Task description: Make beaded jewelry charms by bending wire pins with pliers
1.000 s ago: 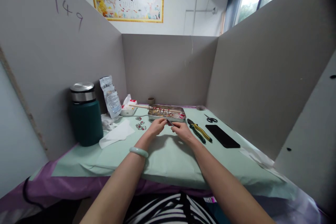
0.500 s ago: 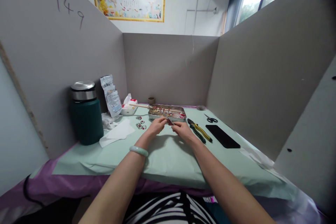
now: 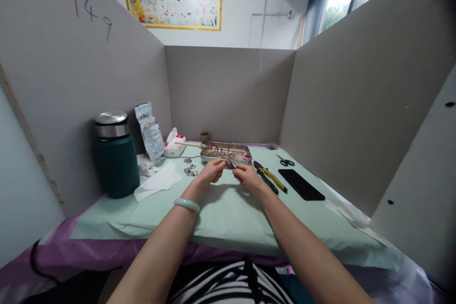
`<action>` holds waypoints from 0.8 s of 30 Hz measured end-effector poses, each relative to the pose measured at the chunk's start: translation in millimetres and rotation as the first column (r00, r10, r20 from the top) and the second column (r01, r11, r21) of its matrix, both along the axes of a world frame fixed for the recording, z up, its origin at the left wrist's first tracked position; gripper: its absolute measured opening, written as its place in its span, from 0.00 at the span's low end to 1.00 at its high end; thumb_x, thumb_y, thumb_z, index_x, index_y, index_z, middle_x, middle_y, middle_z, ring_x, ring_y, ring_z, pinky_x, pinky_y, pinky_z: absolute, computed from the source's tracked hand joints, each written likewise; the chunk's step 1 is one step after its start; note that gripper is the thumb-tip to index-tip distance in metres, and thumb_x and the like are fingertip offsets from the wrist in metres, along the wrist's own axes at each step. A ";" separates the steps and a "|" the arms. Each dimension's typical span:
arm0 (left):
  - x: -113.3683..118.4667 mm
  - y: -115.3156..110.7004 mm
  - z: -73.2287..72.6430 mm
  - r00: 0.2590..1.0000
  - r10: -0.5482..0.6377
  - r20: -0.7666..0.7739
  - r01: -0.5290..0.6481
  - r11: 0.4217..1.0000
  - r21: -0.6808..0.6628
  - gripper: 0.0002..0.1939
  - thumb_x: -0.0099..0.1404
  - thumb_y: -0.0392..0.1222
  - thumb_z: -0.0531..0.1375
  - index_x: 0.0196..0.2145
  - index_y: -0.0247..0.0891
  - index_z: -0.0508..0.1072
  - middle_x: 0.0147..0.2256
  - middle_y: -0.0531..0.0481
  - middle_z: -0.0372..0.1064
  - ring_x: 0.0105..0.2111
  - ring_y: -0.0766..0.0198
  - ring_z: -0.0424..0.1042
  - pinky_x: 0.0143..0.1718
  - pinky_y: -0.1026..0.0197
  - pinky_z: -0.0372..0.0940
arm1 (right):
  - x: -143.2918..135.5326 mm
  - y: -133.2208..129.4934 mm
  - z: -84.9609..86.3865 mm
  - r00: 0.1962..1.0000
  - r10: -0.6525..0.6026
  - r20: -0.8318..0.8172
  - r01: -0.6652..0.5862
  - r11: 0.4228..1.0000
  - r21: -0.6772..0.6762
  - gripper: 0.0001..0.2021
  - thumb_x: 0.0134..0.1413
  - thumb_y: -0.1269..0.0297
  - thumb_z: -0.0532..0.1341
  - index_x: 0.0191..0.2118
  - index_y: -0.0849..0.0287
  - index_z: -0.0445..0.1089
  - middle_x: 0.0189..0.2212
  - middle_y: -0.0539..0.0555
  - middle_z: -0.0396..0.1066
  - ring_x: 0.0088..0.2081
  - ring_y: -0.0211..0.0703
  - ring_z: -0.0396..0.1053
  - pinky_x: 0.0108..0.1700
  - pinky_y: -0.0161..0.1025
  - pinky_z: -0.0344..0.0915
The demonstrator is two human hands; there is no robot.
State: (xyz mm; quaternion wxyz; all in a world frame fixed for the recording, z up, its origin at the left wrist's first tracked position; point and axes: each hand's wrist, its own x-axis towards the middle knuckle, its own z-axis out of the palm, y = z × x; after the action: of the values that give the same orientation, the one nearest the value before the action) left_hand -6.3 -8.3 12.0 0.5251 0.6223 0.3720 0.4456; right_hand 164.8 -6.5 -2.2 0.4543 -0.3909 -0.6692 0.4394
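My left hand (image 3: 213, 171) is closed in a pinch just in front of the metal tray (image 3: 225, 160); what it grips is too small to make out. Facing it, my right hand (image 3: 245, 174) is closed on a thin metal tool (image 3: 231, 164), whose tip points up and left towards the left fingertips. The tray holds small red and gold pieces, and a wooden stick (image 3: 188, 144) with red beads lies across its left edge. Several small rings with red beads (image 3: 190, 170) lie left of my left hand. Pliers with green and yellow handles (image 3: 272, 179) rest to the right.
At the left stand a dark green flask (image 3: 117, 161) and a silver pouch (image 3: 149, 130), with white paper (image 3: 160, 180) in front. A tissue pack (image 3: 174, 145) and small brown cup (image 3: 204, 137) are farther back. Scissors (image 3: 286, 161) and a black phone-like slab (image 3: 301, 184) lie right.
The thin tool between my hands has tilted slightly and shows darker. Both hands stay closed in nearly the same place. The whole view has shifted a little.
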 end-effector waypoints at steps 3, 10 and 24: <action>-1.2 -2.0 2.2 0.998 -0.008 0.066 0.012 0.998 -0.057 0.13 0.64 0.50 0.54 0.34 0.36 0.65 0.16 0.63 0.41 0.13 0.76 0.38 0.15 0.68 0.34 | 0.3 2.3 -1.4 1.000 -0.024 0.010 0.023 0.997 0.077 0.15 0.42 0.65 0.56 0.36 0.62 0.74 0.19 0.47 0.60 0.22 0.33 0.52 0.24 0.32 0.50; -0.8 0.4 -0.3 0.999 0.002 0.042 0.000 0.999 -0.036 0.14 0.63 0.51 0.54 0.31 0.36 0.63 0.16 0.62 0.42 0.13 0.76 0.38 0.15 0.68 0.34 | -1.6 6.9 -7.6 0.989 -0.024 0.146 -0.010 0.974 0.227 0.18 0.45 0.65 0.55 0.41 0.62 0.75 0.25 0.49 0.68 0.26 0.36 0.58 0.31 0.34 0.55; 7.1 3.7 -2.9 0.964 0.223 -0.144 -0.217 0.975 0.056 0.11 0.62 0.45 0.54 0.28 0.35 0.68 0.13 0.60 0.48 0.12 0.75 0.45 0.15 0.67 0.39 | -3.3 12.4 -14.3 0.916 -0.235 0.324 0.098 0.916 0.389 0.17 0.45 0.67 0.53 0.37 0.60 0.77 0.24 0.50 0.71 0.26 0.39 0.61 0.30 0.34 0.54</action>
State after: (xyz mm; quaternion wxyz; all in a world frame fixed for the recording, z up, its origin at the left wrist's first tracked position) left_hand 0.8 -4.6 9.0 0.4307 0.6190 0.4681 0.4606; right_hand 161.5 6.0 -16.5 0.4233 -0.4306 -0.7751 0.1861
